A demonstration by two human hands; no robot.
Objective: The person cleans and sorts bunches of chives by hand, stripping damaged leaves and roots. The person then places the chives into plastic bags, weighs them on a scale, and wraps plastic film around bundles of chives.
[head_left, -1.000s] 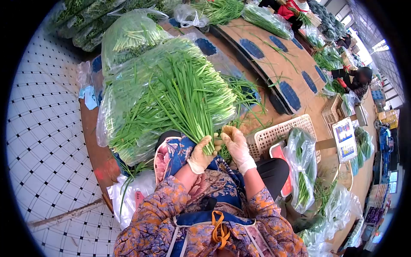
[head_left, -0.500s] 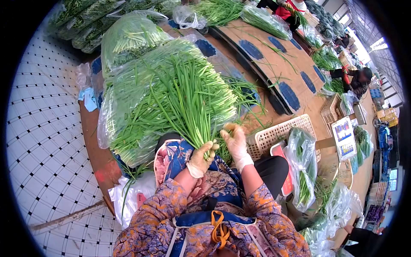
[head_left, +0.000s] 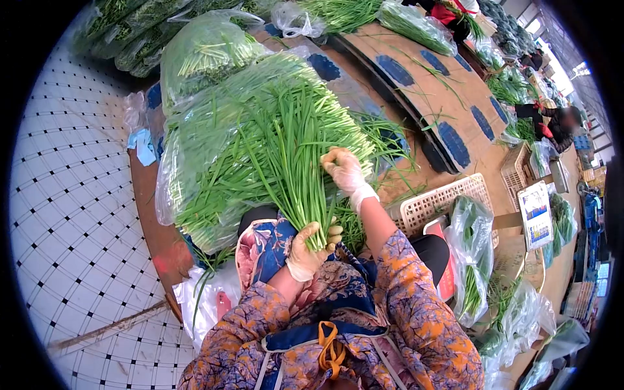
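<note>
My left hand (head_left: 308,250), in a pale glove, is wrapped round the lower stems of a bunch of long green leafy stalks (head_left: 304,188) above my lap. The bunch fans out over a large pile of the same stalks (head_left: 214,162) on clear plastic. My right hand (head_left: 342,168), also gloved, is beside the bunch at the pile's right edge, its fingers curled together; whatever they hold, if anything, is too small to make out. Loose stalks (head_left: 351,224) lie below my right wrist.
A pale plastic basket (head_left: 416,214) stands right of my knee, with bagged greens (head_left: 469,260) and a scale display (head_left: 535,216) beyond it. Another bag of stalks (head_left: 208,55) is behind the pile. A raised board (head_left: 416,78) crosses the table. Co-workers sit at upper right.
My right hand has moved up and away from my left hand to the pile's edge. My left hand keeps hold of the bunch and is slightly lower. The view has shifted a little.
</note>
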